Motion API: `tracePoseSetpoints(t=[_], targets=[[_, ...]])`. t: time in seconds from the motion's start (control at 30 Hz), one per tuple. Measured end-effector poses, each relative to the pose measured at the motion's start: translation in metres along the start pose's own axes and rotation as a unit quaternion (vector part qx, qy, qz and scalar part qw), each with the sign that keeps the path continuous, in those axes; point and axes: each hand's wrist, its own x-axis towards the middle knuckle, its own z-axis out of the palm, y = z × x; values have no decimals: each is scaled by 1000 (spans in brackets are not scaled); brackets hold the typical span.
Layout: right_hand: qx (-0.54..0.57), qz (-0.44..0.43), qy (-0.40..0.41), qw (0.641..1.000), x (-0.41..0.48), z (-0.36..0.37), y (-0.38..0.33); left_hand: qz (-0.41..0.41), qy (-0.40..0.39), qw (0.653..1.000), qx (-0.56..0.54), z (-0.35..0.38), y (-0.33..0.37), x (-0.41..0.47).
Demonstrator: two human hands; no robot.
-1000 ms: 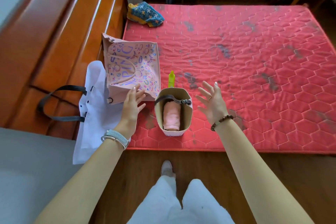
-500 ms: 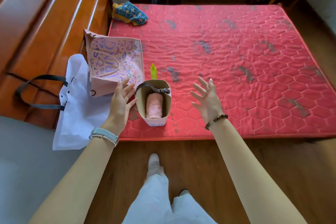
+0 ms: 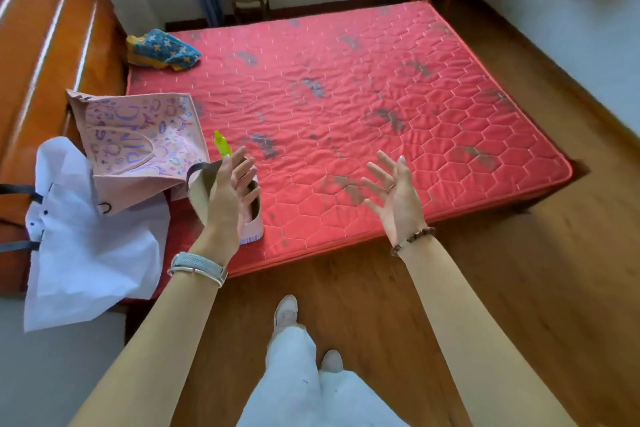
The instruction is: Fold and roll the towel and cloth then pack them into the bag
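A small tan bag (image 3: 252, 224) with a dark strap stands on the near left corner of the red mattress (image 3: 381, 107). My left hand (image 3: 230, 192) hovers in front of it with fingers spread, hiding its inside, so the rolled pink towel cannot be seen. My right hand (image 3: 394, 194) is raised over the mattress to the right, fingers spread, holding nothing. A crumpled blue and yellow star-patterned cloth (image 3: 162, 50) lies at the far left corner of the mattress.
A pink printed tote (image 3: 138, 142) lies left of the small bag, and a white bag (image 3: 86, 239) with black handles hangs over the edge. A yellow-green bottle (image 3: 221, 142) stands behind the small bag. A wooden headboard (image 3: 52, 55) is left; chairs stand at the back wall.
The view has pulled back and swung right. My left hand has moved in front of the small bag and now covers the rolled towel. Both hands stay open.
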Motion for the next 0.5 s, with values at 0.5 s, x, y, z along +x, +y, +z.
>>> tracePoseSetpoints(t=[0.5], targets=[[65,-45,209,975,-25,-186,-41,-45,-260,963,60,222,-34,29]])
